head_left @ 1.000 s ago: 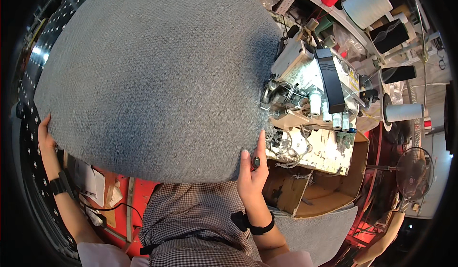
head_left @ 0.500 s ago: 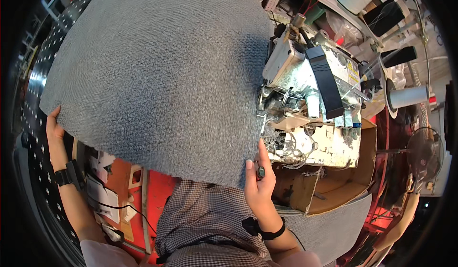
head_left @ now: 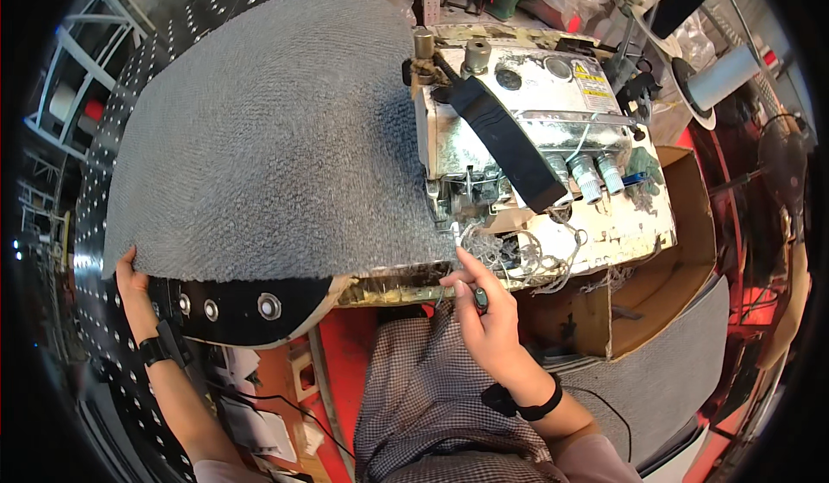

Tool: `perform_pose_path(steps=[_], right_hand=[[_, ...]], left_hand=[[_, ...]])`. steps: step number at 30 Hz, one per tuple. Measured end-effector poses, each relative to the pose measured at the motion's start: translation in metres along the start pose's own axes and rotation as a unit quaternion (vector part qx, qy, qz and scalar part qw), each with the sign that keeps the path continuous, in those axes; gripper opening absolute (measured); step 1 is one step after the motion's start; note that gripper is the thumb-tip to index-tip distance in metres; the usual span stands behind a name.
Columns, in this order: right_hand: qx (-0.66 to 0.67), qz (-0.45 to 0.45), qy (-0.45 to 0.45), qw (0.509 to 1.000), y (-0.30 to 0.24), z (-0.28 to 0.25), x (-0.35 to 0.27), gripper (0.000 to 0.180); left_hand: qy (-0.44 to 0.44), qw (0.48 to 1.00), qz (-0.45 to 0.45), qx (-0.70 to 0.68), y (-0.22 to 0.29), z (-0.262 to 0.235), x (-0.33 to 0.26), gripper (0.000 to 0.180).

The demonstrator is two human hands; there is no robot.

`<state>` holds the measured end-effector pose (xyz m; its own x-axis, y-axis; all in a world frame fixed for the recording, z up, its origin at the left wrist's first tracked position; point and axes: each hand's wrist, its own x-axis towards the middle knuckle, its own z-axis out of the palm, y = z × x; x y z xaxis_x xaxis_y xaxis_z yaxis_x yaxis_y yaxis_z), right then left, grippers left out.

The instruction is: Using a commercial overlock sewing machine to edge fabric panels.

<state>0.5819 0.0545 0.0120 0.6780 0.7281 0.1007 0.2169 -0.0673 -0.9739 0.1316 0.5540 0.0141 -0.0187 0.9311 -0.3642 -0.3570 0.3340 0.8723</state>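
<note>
Lying near the counter's (head_left: pixel 240 312) front edge, the grey mat (head_left: pixel 259 155) meets the left hand (head_left: pixel 134 289), grip unclear; the right hand (head_left: pixel 494 323) grasps a dark tool (head_left: pixel 481 299).

A coarse, matt, woven-looking surface is shown by the grey mat (head_left: pixel 259 146) beyond the left hand (head_left: pixel 136 291) and the right hand (head_left: pixel 490 319), while the black desk (head_left: pixel 237 302) beside the left hand is dotted with glossy metal studs (head_left: pixel 269 307). Beyond the right hand, the sewing machine (head_left: pixel 540 94) is cased in white-painted metal, shiny but worn, and is crossed by a smooth black strip (head_left: pixel 505 145) resembling plastic. Matt brown cardboard is seen in the box (head_left: pixel 661 289) right of that hand, checked cloth in the apron (head_left: pixel 423 388).
</note>
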Motion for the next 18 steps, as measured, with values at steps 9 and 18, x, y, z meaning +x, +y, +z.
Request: perform_pose_path(steps=[9,18], right_hand=[[-0.062,-0.065,-0.011,0.996,0.005,-0.004,-0.001,0.051],[-0.117,-0.067,-0.071,0.988,0.004,-0.009,-0.032,0.058]], left_hand=[[0.004,1.0,-0.003,-0.005,0.008,0.019,0.049,0.037],[0.016,0.522,0.448,0.726,-0.016,0.098,-0.052,0.057]])
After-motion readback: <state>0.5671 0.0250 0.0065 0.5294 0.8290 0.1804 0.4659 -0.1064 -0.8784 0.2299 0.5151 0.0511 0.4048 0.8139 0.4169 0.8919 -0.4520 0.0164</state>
